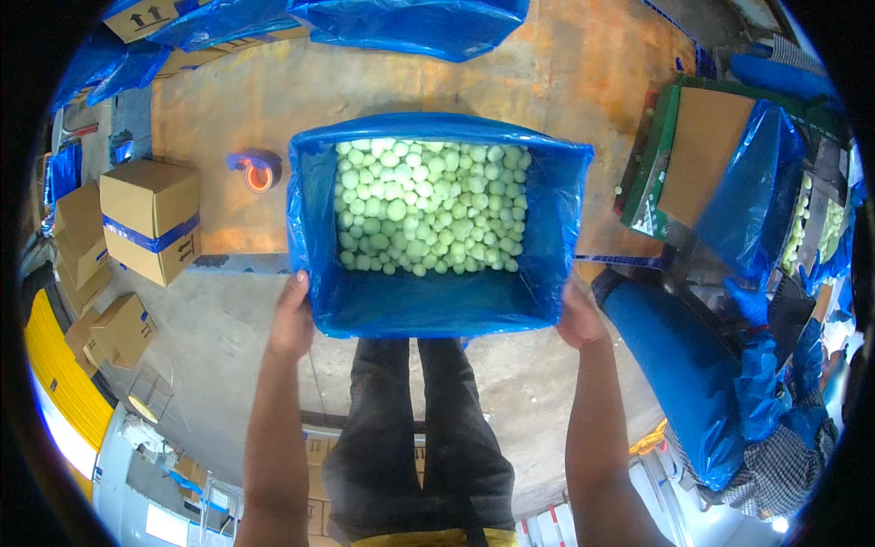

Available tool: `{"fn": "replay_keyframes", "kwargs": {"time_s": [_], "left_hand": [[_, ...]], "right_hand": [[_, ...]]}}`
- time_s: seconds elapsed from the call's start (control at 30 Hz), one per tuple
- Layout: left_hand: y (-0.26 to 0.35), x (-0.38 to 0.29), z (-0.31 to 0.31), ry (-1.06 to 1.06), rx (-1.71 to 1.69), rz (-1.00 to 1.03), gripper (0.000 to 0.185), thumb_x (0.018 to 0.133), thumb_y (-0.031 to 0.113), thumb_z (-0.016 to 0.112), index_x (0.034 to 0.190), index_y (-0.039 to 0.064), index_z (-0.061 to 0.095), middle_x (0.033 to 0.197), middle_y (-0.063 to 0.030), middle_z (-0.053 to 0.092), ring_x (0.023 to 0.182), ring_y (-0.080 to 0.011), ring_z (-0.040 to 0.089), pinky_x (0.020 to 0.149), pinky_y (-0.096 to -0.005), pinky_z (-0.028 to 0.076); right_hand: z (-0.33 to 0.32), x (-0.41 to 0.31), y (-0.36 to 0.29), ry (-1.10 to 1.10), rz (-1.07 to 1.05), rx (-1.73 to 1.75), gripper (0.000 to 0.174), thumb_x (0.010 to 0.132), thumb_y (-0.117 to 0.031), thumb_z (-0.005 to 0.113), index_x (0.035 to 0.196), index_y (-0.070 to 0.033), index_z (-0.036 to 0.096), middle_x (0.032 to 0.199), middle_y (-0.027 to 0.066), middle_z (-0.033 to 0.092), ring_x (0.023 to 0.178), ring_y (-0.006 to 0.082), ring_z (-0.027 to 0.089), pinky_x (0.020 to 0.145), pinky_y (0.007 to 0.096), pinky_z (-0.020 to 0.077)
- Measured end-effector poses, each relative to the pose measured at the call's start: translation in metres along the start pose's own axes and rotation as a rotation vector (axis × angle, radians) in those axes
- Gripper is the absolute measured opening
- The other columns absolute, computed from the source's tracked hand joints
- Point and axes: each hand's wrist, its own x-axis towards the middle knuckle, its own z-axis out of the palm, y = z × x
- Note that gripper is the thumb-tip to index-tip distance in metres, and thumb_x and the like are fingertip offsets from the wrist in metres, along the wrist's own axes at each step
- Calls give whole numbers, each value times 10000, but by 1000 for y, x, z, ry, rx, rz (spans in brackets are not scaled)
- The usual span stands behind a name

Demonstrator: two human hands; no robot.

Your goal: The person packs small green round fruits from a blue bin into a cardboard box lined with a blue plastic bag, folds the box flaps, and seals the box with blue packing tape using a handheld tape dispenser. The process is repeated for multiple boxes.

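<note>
Between my two hands is an open box lined with blue plastic film (pixel 441 301); the film folds over its rim and hides the outer walls. Small pale green balls (pixel 431 205), which look like frozen fruit or vegetable pieces, cover its bottom. My left hand (pixel 292 318) grips the left side near the front corner, thumb up against the film. On the opposite side my right hand (pixel 581 314) holds the box, its fingers partly hidden. The box is over the near edge of a worn, orange-stained table (pixel 410 82).
A roll of blue tape (pixel 260 171) lies left of the box, near a taped carton (pixel 150 219). Blue-lined boxes (pixel 417 27) line the far side. At right, a person in a blue apron (pixel 673 369) stands by green crates (pixel 656 184). More cartons (pixel 123 331) sit lower left.
</note>
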Motion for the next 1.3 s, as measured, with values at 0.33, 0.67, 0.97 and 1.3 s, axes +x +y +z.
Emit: {"fn": "replay_keyframes", "kwargs": {"time_s": [0.33, 0.67, 0.97, 1.3], "left_hand": [[172, -28, 113, 95, -621, 649, 83, 1035, 158, 644, 1037, 83, 680, 1080, -67, 726, 979, -213, 664, 910, -387, 532], [41, 58, 118, -264, 1141, 25, 350, 994, 327, 676, 1117, 6, 742, 1126, -136, 760, 1067, -245, 714, 922, -394, 553], [68, 216, 185, 489, -1, 128, 271, 1068, 165, 527, 1181, -31, 677, 1096, -157, 757, 970, -285, 741, 910, -382, 605], [162, 60, 118, 348, 634, 534, 334, 970, 260, 772, 1211, 35, 716, 1119, -85, 721, 1061, -166, 634, 976, -339, 491]], "right_hand": [[72, -45, -121, -207, -523, 410, 365, 1078, -219, 582, 1413, -72, 602, 1221, 76, 727, 1005, 175, 691, 868, 353, 552], [105, 37, -29, -221, -39, -740, 230, 986, -71, 684, 1207, -37, 737, 1103, 70, 763, 944, 134, 694, 775, 295, 537], [89, 237, -87, 123, -199, -626, 146, 992, -98, 645, 1027, 13, 733, 983, 161, 731, 905, 252, 713, 833, 368, 586], [83, 54, -167, 588, -445, -299, 317, 1038, -291, 672, 1164, -9, 739, 908, 42, 739, 772, 142, 678, 771, 263, 529]]}}
